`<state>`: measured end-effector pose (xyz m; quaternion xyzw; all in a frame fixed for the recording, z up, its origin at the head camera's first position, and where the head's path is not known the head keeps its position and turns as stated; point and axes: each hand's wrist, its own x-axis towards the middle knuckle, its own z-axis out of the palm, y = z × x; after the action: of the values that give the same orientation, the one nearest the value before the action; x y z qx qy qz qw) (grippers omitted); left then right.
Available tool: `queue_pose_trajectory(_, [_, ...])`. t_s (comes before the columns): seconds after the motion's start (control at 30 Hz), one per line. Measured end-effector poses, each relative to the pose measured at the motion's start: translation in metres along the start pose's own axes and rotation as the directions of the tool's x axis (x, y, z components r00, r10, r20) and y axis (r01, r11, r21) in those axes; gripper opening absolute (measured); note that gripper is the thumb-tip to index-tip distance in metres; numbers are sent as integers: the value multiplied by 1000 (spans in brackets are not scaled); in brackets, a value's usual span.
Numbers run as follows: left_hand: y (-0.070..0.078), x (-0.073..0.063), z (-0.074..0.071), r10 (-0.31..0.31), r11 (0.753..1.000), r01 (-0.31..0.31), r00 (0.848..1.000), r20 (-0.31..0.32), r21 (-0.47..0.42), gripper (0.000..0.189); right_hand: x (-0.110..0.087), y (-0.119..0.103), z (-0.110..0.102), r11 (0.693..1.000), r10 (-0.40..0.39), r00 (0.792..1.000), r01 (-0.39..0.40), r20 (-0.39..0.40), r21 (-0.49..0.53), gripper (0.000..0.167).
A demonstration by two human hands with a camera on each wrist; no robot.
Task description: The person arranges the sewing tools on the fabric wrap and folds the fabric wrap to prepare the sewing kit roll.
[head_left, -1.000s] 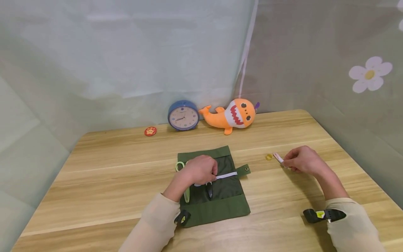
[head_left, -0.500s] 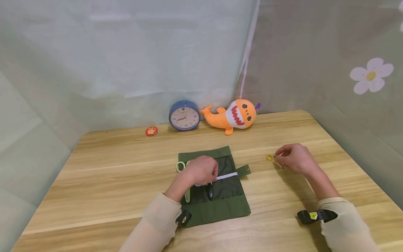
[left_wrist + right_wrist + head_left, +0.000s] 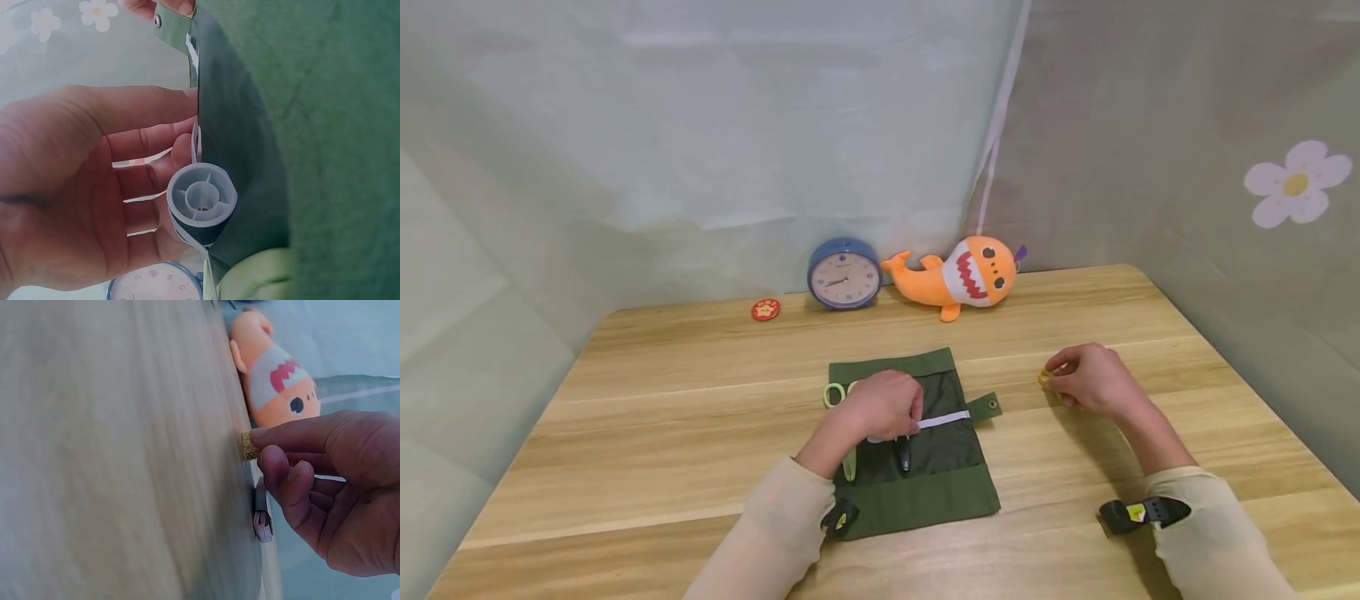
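My left hand (image 3: 883,404) pinches the white elastic band (image 3: 945,419) that crosses an unfolded green fabric roll (image 3: 925,496). In the left wrist view a spool of dark thread (image 3: 202,195) with a white core sits under the band beside my fingers. Pale green scissors (image 3: 834,395) and a small black tool (image 3: 903,454) also lie across the roll. To the right, my right hand (image 3: 1093,379) holds a gold, dimpled thimble (image 3: 249,447) at the tabletop between thumb and fingertips. Just below those fingers lies a small folded pink-and-white bundle (image 3: 262,520), hidden in the head view.
At the back edge of the wooden table (image 3: 662,433) stand a blue clock (image 3: 846,275) and an orange plush shark (image 3: 958,273). A round red badge (image 3: 766,310) lies left of the clock. Fabric walls (image 3: 737,125) rise behind the table.
My right hand has moved left, away from the pink-and-white bundle it was fingering, and now pinches the thimble. My left hand keeps its place at the elastic band.
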<state>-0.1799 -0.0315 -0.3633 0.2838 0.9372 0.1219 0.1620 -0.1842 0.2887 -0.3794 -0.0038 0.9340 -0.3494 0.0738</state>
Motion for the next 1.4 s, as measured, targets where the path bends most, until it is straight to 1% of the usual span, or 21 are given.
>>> queue_pose_trajectory(0.17, [0,1,0,11,1000,-11,1000,8,-3,26,0,-1,0,1000,1,1000,-1,5,-10,26])
queue_pose_trajectory(0.27, [0,1,0,12,1000,-12,1000,5,-11,25,1,-6,-1,1000,-10,1000,10,1,-22,25])
queue_pose_trajectory(0.47, [-1,0,1,6,999,-6,1000,2,-35,26,1,-35,-4,998,-42,999,41,-12,-42,26])
queue_pose_trajectory(0.6, [-2,-1,1,14,999,-14,1000,1,-29,29,0,-56,0,995,-97,995,96,-22,-32,25])
queue_pose_trajectory(0.73, [-2,-1,0,27,999,-27,1000,3,-23,33,3,-76,10,988,-157,988,157,-10,1,21])
queue_pose_trajectory(0.9, [-2,0,-1,45,999,-45,999,12,3,39,7,-94,29,975,-223,974,222,32,13,16])
queue_pose_trajectory(1.07, [-2,1,-1,44,999,-45,998,33,21,41,12,-106,49,962,-272,956,272,113,10,15])
queue_pose_trajectory(1.27, [-3,1,-2,46,999,-48,997,54,26,43,14,-109,68,946,-319,926,323,202,17,14])
queue_pose_trajectory(1.4, [-3,1,-2,47,998,-49,998,47,28,43,15,-106,75,939,-337,907,342,251,26,12])
